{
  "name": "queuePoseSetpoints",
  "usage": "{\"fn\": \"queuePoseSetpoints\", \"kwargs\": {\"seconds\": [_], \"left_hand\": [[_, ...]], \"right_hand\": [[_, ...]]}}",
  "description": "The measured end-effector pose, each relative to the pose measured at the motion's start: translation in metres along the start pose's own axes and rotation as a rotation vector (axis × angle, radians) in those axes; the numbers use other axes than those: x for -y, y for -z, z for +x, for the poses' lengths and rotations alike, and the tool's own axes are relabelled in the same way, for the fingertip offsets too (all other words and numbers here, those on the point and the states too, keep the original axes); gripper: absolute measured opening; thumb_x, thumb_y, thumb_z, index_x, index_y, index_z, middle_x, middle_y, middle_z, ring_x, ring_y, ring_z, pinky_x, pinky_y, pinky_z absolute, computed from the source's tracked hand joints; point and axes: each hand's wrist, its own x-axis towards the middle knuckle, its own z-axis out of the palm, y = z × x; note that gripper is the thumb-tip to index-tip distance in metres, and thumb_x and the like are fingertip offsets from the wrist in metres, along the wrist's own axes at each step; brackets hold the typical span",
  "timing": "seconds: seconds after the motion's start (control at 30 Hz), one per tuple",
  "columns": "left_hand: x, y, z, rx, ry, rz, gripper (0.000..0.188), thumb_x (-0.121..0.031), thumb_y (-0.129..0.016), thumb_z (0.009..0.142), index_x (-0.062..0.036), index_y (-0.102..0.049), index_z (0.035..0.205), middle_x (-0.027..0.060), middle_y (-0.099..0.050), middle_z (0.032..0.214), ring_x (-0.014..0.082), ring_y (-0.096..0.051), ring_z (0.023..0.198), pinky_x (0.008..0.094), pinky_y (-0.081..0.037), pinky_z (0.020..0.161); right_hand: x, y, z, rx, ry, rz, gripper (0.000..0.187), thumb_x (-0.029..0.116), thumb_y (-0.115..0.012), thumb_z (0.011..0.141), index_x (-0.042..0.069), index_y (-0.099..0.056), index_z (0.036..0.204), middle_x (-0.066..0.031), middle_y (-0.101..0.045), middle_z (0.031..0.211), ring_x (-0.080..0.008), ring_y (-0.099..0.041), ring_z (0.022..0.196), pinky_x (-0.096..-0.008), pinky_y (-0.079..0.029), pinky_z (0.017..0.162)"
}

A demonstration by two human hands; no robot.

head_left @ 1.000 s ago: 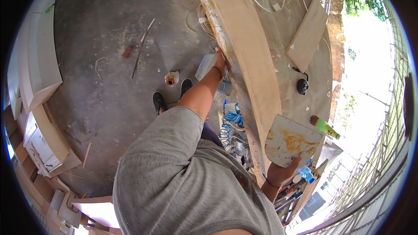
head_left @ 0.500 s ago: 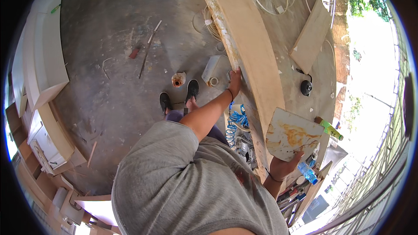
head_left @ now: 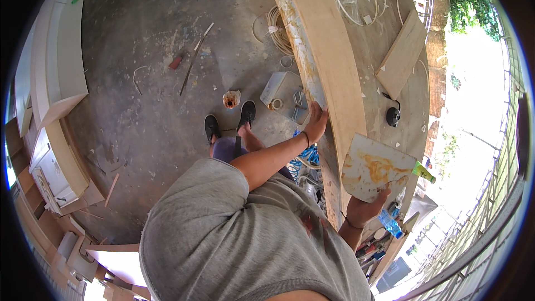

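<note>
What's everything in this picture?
Long board: 1, tan, right of centre
Small board: 1, tan, upper right
Coiled hose: 1, beige, by long board
Coiled tubing: 1, blue, centre
Stained plate: 1, whitish, lower right
Bottles: at least 2, green and bluish, lower right
Jug: 1, whitish, floor
Stained pot: 1, brownish, floor
Block: 1, red, floor
Cabinets: several, white, left
Shoes: 2, black, floor
Left hand: 1, at long board
Right hand: 1, holding stained plate

Harsh daylight is pouring in beyond the tabletop's (head_left: 372, 112) right edge, bleaching the area beside the metal grille (head_left: 510, 78) to blank white. The concrete floor (head_left: 161, 134) is lying in dimmer, greyer light. Fisheye distortion is bowing the long wooden plank (head_left: 329, 39); blackness is swallowing the corners.
</note>
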Motion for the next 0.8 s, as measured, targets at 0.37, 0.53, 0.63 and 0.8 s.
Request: {"fn": "queuePoseSetpoints", "kwargs": {"seconds": [0.37,0.53,0.63,0.8], "left_hand": [[-0.047,0.05,-0.001,0.123,0.22,-0.547,0.079,-0.061,-0.02,0.092,-0.0037,-0.008,0.144,0.0179,0.003,0.151,0.0263,-0.006,0.14,0.0382,-0.011,0.111],[-0.027,0.01,0.045,-0.234,0.128,-0.298,0.078,-0.062,-0.018,0.091,-0.0082,-0.001,0.145,0.0151,0.002,0.152,0.0282,0.002,0.141,0.0488,-0.007,0.11],[-0.022,0.006,0.04,-0.324,-0.01,0.013,0.073,-0.054,-0.024,0.094,-0.0064,-0.005,0.145,0.0146,0.0,0.152,0.0303,0.002,0.141,0.0565,-0.004,0.107],[-0.031,0.01,-0.006,-0.181,-0.041,0.333,0.069,-0.048,-0.027,0.094,-0.0059,-0.007,0.145,0.0137,0.001,0.153,0.0304,0.002,0.141,0.0581,-0.002,0.107]], "right_hand": [[0.0,-0.001,-0.001,-0.024,0.017,0.026,0.056,0.041,-0.039,0.095,0.011,-0.027,0.141,-0.0073,-0.041,0.137,-0.0229,-0.04,0.126,-0.0425,-0.033,0.103],[0.001,-0.001,-0.001,-0.021,0.022,-0.003,0.054,0.041,-0.037,0.096,0.01,-0.029,0.139,-0.0069,-0.042,0.136,-0.0226,-0.041,0.125,-0.042,-0.034,0.103],[0.003,0.004,-0.001,0.041,0.012,0.016,0.054,0.041,-0.037,0.096,0.01,-0.029,0.139,-0.0071,-0.042,0.136,-0.0227,-0.042,0.124,-0.0418,-0.034,0.103],[-0.002,-0.001,0.005,-0.022,-0.005,0.012,0.054,0.041,-0.037,0.096,0.01,-0.029,0.139,-0.0072,-0.042,0.136,-0.0229,-0.041,0.124,-0.0418,-0.034,0.103]]}}
